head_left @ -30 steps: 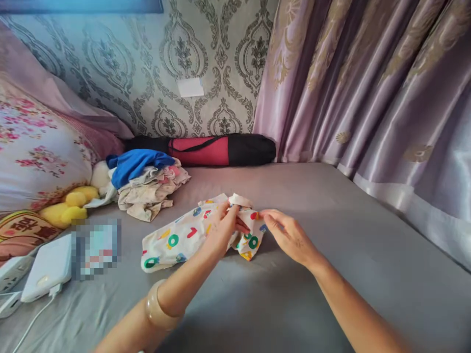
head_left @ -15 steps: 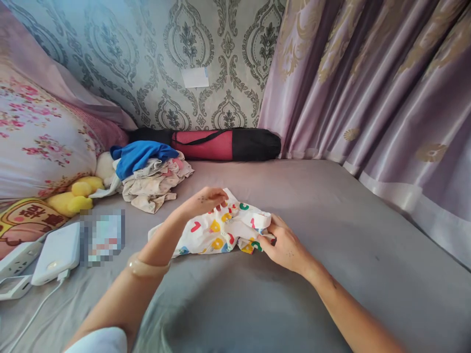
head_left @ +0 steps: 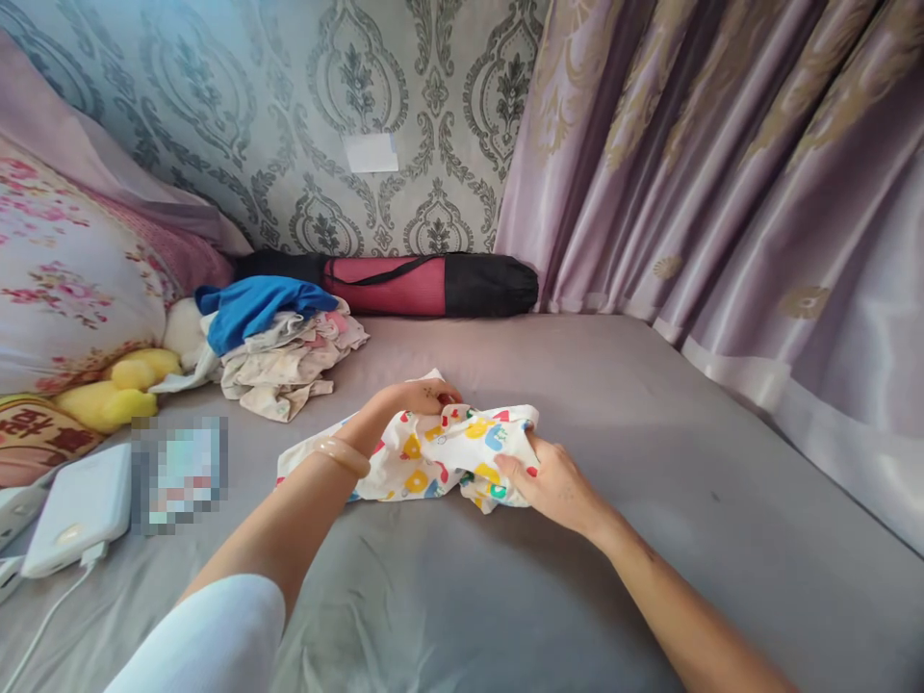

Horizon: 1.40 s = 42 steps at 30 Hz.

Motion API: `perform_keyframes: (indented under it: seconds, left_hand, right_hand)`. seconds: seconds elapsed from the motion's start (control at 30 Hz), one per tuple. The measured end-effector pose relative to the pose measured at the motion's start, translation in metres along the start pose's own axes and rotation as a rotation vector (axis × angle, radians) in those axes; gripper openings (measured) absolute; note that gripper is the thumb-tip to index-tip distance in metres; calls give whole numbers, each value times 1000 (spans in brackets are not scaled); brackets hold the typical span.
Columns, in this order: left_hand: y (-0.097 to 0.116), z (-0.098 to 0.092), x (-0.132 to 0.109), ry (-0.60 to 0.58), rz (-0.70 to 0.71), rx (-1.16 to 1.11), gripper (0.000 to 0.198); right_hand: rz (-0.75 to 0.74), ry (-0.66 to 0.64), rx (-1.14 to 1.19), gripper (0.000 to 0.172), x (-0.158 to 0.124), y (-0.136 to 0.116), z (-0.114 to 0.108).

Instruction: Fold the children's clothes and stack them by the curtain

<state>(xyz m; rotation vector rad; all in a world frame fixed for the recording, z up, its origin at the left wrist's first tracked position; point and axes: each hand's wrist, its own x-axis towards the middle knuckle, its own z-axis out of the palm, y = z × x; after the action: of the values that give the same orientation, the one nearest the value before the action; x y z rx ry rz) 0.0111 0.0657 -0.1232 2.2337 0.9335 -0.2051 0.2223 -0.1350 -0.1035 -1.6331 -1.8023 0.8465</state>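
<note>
A small white garment [head_left: 411, 472] printed with red, yellow, blue and green shapes lies bunched on the grey bed sheet in front of me. My right hand [head_left: 552, 481] grips its right end, the thumb on top of the cloth and the other fingers mostly out of sight inside or behind it. From the left, my left hand [head_left: 429, 395] reaches over the garment, its fingers curled down and closed on the fabric near the middle of the upper edge. The fingertips are partly hidden. A pale bangle [head_left: 343, 454] circles my left wrist.
Crumpled clothes [head_left: 278, 361] with a blue piece on top lie at the back left. A red and black rolled bag [head_left: 390, 286] rests along the wall. At left are a white power bank [head_left: 79, 510] with a cable, a blurred-out item [head_left: 186, 472] and yellow plush [head_left: 108, 395].
My left hand has moved slightly right and down onto the cloth. The garment's right part now lies more spread, its printed side showing over my right fingers. The view has shifted slightly right.
</note>
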Motion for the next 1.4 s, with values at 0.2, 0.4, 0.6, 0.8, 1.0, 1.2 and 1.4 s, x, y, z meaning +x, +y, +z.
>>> perform_keyframes:
  seconds: [0.2, 0.4, 0.6, 0.8, 1.0, 1.2, 1.4]
  left_hand:
    - [-10, 3, 0, 82, -33, -27, 38]
    - [-13, -11, -17, 314, 83, -189, 18]
    - [-4, -45, -63, 641, 184, -379, 33]
    - [11, -77, -104, 829, 267, -516, 39]
    - [38, -99, -113, 920, 307, -542, 37]
    - [70, -115, -137, 657, 362, -499, 43]
    - [79, -126, -139, 653, 410, -422, 33]
  right_hand:
    - [-13, 158, 38, 21, 13, 17, -9]
    - [88, 144, 446, 28, 31, 8, -26]
    - [-11, 72, 479, 42, 56, -13, -56]
    - [-136, 115, 388, 42, 91, -32, -106]
    - [-195, 154, 335, 40, 119, -57, -141]
    - [-300, 213, 238, 34, 126, -78, -176]
    - [-379, 265, 101, 26, 128, -99, -203]
